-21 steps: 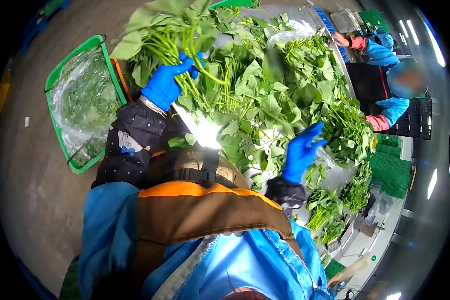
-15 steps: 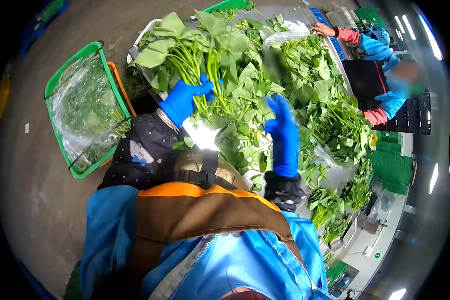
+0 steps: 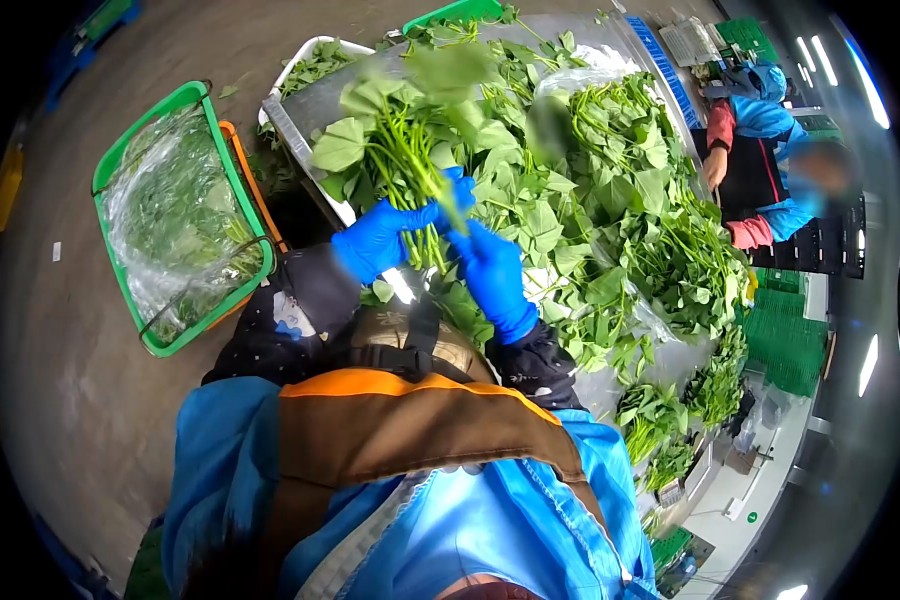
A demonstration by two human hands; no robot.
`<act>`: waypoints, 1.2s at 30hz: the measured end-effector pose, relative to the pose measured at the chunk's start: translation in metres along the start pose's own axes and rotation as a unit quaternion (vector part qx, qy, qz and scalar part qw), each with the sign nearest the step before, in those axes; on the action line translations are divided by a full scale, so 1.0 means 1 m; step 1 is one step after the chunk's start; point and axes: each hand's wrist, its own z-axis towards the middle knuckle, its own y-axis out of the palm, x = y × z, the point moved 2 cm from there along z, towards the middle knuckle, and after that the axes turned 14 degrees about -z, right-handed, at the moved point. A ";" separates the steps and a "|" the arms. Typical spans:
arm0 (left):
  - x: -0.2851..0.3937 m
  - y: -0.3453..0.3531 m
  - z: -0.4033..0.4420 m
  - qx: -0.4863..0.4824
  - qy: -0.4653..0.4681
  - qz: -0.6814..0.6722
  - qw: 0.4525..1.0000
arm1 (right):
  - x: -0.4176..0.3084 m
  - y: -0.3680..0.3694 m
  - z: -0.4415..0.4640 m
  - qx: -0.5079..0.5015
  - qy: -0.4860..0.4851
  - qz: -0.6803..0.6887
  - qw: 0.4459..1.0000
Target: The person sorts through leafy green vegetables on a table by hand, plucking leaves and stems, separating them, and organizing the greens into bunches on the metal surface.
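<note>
A bunch of leafy green stems stands up from my left hand, whose blue-gloved fingers are wrapped round its lower part. Close against it on the right, my right hand, also in a blue glove, pinches the bottom of a leafy green stem. That stem and its leaf at the top are smeared by motion. Beneath and beyond both hands, a heap of loose leafy greens covers much of the metal table.
A green crate lined with clear plastic and holding greens stands on the floor at left, over an orange crate. A white tub sits past the table's far corner. Across the table is a co-worker in blue.
My right hand has swung left from over the heap to the bunch and closed on a stem. My left hand keeps its hold, slightly lower. The co-worker's arm has drawn back from the plastic.
</note>
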 end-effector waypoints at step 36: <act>0.027 -0.015 -0.005 0.088 0.173 0.112 0.975 | 0.138 -0.044 0.011 0.180 0.204 0.292 0.917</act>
